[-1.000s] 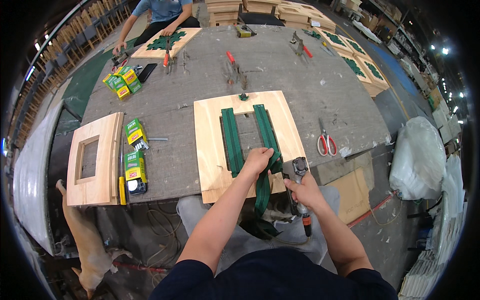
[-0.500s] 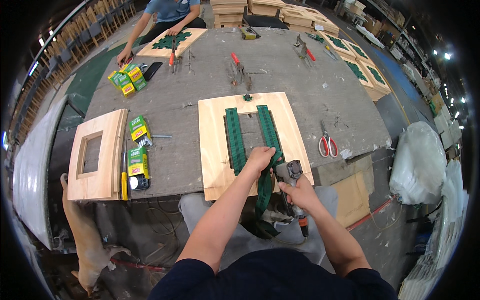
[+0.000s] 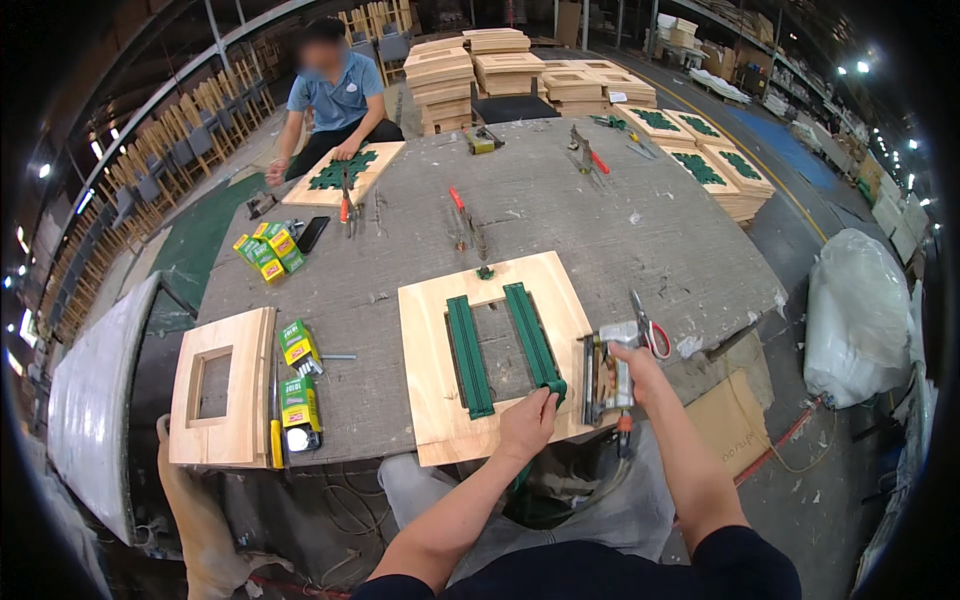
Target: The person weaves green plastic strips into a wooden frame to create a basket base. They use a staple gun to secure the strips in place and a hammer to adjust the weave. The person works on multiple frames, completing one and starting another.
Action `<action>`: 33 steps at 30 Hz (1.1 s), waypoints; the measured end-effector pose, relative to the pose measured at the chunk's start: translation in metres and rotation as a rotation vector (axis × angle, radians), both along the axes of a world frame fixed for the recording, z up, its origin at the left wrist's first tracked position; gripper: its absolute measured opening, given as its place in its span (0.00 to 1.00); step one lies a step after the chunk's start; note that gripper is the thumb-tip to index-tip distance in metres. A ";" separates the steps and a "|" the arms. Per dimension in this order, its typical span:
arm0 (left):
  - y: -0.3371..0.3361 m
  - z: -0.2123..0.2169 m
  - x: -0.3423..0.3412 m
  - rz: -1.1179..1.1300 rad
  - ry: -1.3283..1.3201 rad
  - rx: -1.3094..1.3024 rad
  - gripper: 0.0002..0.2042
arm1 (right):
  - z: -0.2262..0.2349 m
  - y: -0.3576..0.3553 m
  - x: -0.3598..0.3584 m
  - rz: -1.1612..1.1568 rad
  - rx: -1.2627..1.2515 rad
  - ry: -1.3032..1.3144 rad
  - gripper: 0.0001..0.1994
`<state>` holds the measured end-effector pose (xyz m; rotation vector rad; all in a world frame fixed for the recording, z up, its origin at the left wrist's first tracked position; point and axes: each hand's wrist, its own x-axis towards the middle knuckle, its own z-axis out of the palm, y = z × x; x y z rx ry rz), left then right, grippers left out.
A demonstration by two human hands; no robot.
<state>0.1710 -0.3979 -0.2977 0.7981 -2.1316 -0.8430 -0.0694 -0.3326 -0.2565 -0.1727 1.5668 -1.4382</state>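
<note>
A pale wooden panel with a rectangular opening lies at the table's near edge. Two green webbing straps, a left one and a right one, run lengthwise over the opening. My left hand pinches the right strap at its near end, where the webbing bunches at the fingers; more of it hangs toward my lap. Gripped in my right hand is a silver staple gun, held at the panel's right edge. Red-and-white-handled scissors lie just beyond that hand.
Wooden frames are stacked at left, beside small green-yellow boxes and a yellow-handled tool. Pliers lie farther back. A co-worker sits at far left with a webbed panel. A hose hangs below the gun.
My right hand has brought the staple gun off the strap, to the right and upright. My left hand now pinches the strap at the opening's near edge. The view has tilted up.
</note>
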 end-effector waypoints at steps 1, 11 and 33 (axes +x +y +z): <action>0.001 0.001 -0.001 0.000 -0.006 0.000 0.12 | -0.005 -0.015 -0.012 0.012 -0.013 -0.030 0.12; 0.001 0.001 -0.012 -0.011 0.007 0.003 0.11 | -0.011 -0.118 -0.089 0.200 0.408 0.759 0.46; 0.002 0.002 -0.007 0.055 -0.091 0.026 0.13 | 0.024 0.018 -0.113 0.470 0.545 0.956 0.35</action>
